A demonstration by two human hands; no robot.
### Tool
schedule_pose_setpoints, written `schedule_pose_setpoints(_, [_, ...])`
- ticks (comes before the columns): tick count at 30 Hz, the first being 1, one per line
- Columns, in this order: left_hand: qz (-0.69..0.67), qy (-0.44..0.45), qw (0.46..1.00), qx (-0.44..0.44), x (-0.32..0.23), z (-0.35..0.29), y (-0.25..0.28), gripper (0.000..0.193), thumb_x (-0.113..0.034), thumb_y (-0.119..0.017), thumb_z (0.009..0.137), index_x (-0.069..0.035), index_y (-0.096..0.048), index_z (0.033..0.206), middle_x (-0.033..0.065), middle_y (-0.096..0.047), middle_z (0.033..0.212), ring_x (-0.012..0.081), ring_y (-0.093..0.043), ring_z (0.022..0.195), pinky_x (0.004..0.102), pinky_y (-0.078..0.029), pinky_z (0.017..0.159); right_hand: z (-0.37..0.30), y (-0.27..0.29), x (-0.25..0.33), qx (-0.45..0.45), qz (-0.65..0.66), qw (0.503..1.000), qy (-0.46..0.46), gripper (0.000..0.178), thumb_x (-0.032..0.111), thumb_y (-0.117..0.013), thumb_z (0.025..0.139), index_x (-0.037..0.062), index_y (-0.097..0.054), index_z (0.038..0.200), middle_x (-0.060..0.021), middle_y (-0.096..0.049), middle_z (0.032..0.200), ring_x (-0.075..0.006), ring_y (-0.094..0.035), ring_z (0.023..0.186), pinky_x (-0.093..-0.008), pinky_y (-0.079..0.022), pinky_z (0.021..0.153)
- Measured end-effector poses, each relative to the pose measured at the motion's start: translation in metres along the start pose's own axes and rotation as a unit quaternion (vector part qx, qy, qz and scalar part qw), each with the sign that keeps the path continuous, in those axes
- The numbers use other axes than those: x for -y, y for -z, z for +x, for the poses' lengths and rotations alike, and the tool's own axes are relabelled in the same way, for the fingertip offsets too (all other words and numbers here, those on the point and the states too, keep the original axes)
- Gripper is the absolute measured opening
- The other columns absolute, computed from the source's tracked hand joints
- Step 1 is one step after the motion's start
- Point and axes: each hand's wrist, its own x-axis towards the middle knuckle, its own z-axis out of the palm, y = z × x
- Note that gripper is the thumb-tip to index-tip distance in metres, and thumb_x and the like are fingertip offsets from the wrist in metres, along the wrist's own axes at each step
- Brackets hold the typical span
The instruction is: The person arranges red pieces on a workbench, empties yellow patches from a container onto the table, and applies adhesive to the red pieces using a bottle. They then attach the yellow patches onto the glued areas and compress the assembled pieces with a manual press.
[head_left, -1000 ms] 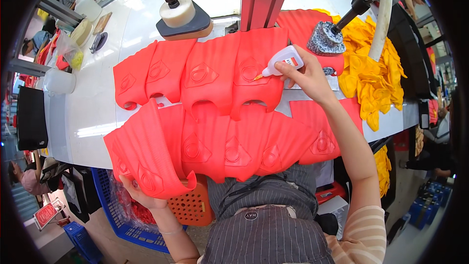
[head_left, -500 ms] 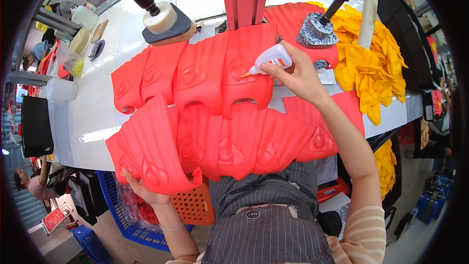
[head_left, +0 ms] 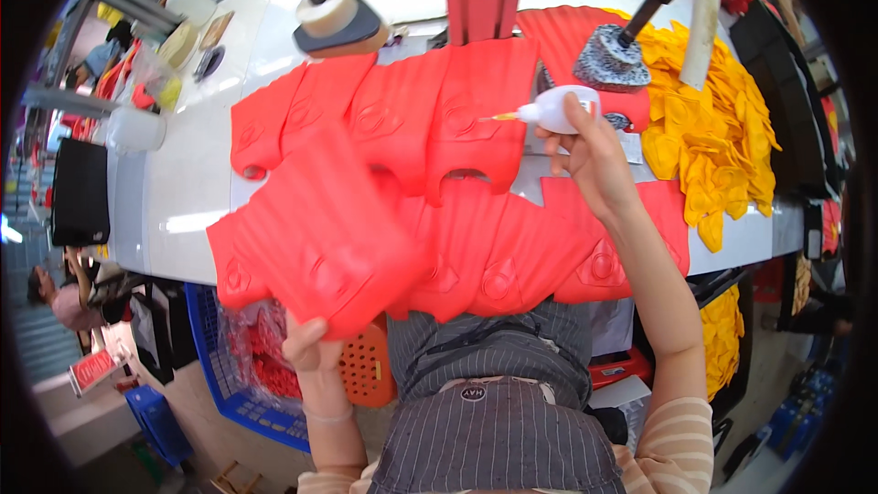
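"Pointing left from the right hand (head_left: 599, 155): the yellow nozzle (head_left: 506, 116) of a white squeeze bottle (head_left: 567, 112). Bottle's long axis near level across the view."

"State of that hand?"

"Thumb and fingers wrapped on the bottle's body, a few fingers loosely bent below it. Nozzle tip at the right side of the diamond emblem (head_left: 465, 119) on the right-end panel (head_left: 485, 69) of the rear row. Contact or slight gap: cannot tell."

"And the left hand (head_left: 309, 343)?"

"Fingers closed on the near edge of a ridged red panel (head_left: 320, 210), lifted and tilted above the front row (head_left: 512, 252). Fingertips partly hidden; panel blurred, so exact slant uncertain."

"Which relation governs?"

"Judgement: the offset between nozzle and lifted panel. Panel lies left of the tip and closer to the body, well apart from it; its own emblem end is down by the left hand. Left hand nearer the lifted panel, right hand nearer the rear-row emblem. Nozzle already faces the panel's side."
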Motion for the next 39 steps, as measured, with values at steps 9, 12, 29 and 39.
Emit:
schedule_pose_setpoints(9, [-0.004, 0.088, 0.996, -0.024, 0.030, 0.027, -0.084, 0.069, 0.005, -0.061, 0.074, 0.003, -0.030, 0.135, 0.0155, -0.045, 0.131, 0.0276, -0.045, 0.123, 0.0420, -0.038, 0.102, -0.072, -0.022, 0.016, 0.114, -0.068, 0.987, 0.085, 0.020, 0.012, -0.062, 0.086, -0.0001, -0.053, 0.098, -0.0067, -0.062, 0.081, -0.0088, -0.059, 0.065, -0.0216, -0.047, 0.051])
schedule_pose_setpoints(12, [-0.037, 0.111, 0.993, -0.013, 0.035, 0.028, -0.089, 0.070, 0.006, -0.060, 0.074, 0.001, -0.028, 0.136, 0.0152, -0.044, 0.132, 0.0279, -0.045, 0.123, 0.0427, -0.038, 0.102, -0.081, -0.020, 0.016, 0.101, -0.109, 0.984, 0.102, 0.020, 0.012, -0.065, 0.083, 0.0009, -0.053, 0.095, -0.0048, -0.060, 0.079, -0.0077, -0.058, 0.064, -0.0211, -0.046, 0.051])
schedule_pose_setpoints(29, [-0.058, 0.113, 0.992, -0.011, 0.040, 0.026, -0.090, 0.071, 0.009, -0.058, 0.070, 0.002, -0.030, 0.135, 0.0148, -0.045, 0.131, 0.0276, -0.044, 0.124, 0.0412, -0.036, 0.104, -0.093, -0.018, 0.021, 0.099, -0.316, 0.915, 0.230, 0.030, 0.021, -0.070, 0.077, 0.0006, -0.053, 0.091, -0.0037, -0.055, 0.081, -0.0099, -0.054, 0.074, -0.0230, -0.042, 0.062])
schedule_pose_setpoints(39, [-0.046, 0.080, 0.996, -0.001, 0.047, 0.022, -0.091, 0.072, 0.005, -0.059, 0.068, 0.003, -0.030, 0.135, 0.0143, -0.045, 0.131, 0.0280, -0.043, 0.124, 0.0413, -0.034, 0.104, -0.100, -0.001, 0.006, 0.043, 0.031, 0.996, 0.064, 0.022, 0.015, -0.065, 0.082, 0.0006, -0.055, 0.095, -0.0081, -0.062, 0.084, -0.0122, -0.060, 0.069, -0.0259, -0.051, 0.055])
